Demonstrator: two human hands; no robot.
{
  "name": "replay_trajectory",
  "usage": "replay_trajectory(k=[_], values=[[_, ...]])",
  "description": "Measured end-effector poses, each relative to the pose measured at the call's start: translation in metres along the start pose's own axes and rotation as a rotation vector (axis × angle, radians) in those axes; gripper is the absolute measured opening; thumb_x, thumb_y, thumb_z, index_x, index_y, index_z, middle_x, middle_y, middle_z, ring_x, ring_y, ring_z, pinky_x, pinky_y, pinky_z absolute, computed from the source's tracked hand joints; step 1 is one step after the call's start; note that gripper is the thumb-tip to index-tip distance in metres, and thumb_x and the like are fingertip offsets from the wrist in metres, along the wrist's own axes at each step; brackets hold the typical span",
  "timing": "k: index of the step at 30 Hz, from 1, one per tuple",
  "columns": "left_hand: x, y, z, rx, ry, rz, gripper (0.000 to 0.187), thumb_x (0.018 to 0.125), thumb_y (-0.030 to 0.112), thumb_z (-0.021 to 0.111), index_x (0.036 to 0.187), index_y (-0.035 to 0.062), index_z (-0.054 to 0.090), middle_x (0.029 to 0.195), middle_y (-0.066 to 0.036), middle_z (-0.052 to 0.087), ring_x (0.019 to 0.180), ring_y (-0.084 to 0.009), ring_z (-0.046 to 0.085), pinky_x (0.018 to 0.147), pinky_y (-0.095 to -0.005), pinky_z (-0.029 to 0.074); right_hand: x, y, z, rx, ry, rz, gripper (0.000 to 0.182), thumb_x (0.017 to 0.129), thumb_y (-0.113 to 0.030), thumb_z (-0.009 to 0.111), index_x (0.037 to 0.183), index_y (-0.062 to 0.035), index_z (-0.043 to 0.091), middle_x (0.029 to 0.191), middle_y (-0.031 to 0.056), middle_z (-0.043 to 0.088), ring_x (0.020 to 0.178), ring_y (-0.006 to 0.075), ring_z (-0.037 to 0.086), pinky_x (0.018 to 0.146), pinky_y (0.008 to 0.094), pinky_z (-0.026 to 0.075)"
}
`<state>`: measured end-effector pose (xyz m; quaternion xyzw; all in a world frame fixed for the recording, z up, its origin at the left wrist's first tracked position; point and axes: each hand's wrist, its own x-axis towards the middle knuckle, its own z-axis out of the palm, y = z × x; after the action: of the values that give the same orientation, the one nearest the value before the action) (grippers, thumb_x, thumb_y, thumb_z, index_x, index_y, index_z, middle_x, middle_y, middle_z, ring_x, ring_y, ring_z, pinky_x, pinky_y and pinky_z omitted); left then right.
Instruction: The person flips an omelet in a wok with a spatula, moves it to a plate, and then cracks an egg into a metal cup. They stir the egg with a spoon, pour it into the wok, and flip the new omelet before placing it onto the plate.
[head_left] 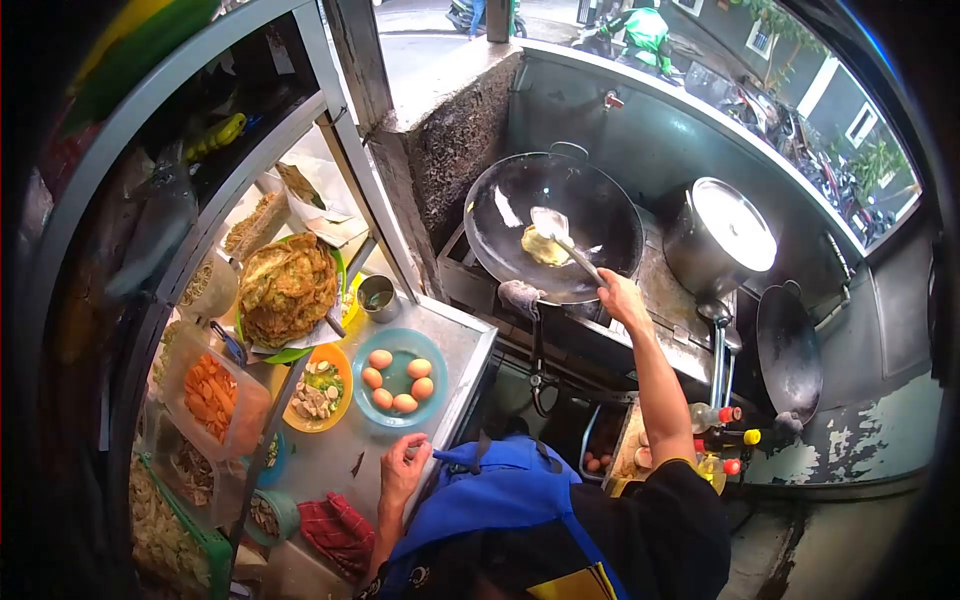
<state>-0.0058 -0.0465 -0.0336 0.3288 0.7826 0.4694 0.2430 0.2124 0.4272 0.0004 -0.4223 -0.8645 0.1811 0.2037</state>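
My right hand [622,300] is wrapped around the handle of a metal spatula [572,248]. Its broad blade rests on a yellow, egg-like piece of food [543,247] inside a large black wok [490,240] on the stove. My left hand [402,468] is at the counter's edge, its fingers loosely bent and a little apart, with nothing visible in it. Just beyond it, a blue-green plate [399,366] bears several brown eggs [380,359]. Beside that plate, an orange bowl [333,421] contains chopped meat and greens.
A lidded steel pot [715,240] stands right of the wok; another wok [790,350] leans on the wall. Bottles [712,418] are by my right arm. On the left are stacked fried omelettes [288,290], a carrot tub [240,362], a metal cup [378,297] and a red cloth [338,533].
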Motion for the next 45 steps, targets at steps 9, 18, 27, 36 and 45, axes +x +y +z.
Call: replay_trajectory(k=[9,18,27,36,45], values=[[0.003,-0.002,0.003,-0.014,0.02,0.032,0.023,0.089,0.017,0.071,0.107,0.0026,0.069,0.091,-0.012,0.073,0.067,-0.0173,0.066,0.062,-0.0305,0.053,0.004,-0.01,0.006,-0.255,-0.143,0.026,0.034,0.083,-0.011,0.056,0.115,-0.0086,0.067,0.093,0.0253,0.068,0.088,0.0402,0.067,0.076,0.0515,0.052],[0.001,-0.003,0.004,-0.027,0.029,0.022,0.023,0.09,0.017,0.071,0.107,0.0024,0.069,0.092,-0.014,0.073,0.069,-0.0181,0.067,0.063,-0.0309,0.053,0.006,0.004,-0.006,-0.121,-0.141,0.016,0.04,0.081,-0.011,0.06,0.121,-0.0078,0.065,0.1,0.0228,0.069,0.095,0.0403,0.066,0.085,0.0484,0.053],[0.009,0.002,0.006,0.015,0.004,0.017,0.024,0.088,0.017,0.071,0.106,0.0013,0.069,0.093,-0.014,0.073,0.073,-0.0209,0.07,0.066,-0.0324,0.055,-0.01,0.004,0.006,-0.223,-0.134,0.01,0.037,0.079,-0.009,0.064,0.116,-0.0113,0.066,0.09,0.0222,0.069,0.089,0.0411,0.066,0.078,0.0503,0.054],[0.009,-0.005,0.011,0.026,0.016,0.034,0.024,0.088,0.019,0.072,0.105,0.0014,0.069,0.09,-0.014,0.073,0.069,-0.0212,0.07,0.062,-0.0322,0.055,-0.021,0.004,0.017,-0.206,-0.081,-0.023,0.033,0.082,-0.011,0.059,0.115,-0.0117,0.065,0.088,0.0211,0.066,0.084,0.041,0.066,0.072,0.0516,0.053],[0.013,0.003,0.006,0.031,0.012,0.035,0.026,0.086,0.018,0.073,0.104,-0.0003,0.069,0.087,-0.013,0.073,0.066,-0.0182,0.067,0.063,-0.032,0.054,-0.019,-0.006,-0.008,-0.105,-0.171,0.061,0.042,0.083,-0.014,0.059,0.124,-0.0105,0.064,0.104,0.0234,0.068,0.1,0.0412,0.064,0.088,0.0498,0.052]])
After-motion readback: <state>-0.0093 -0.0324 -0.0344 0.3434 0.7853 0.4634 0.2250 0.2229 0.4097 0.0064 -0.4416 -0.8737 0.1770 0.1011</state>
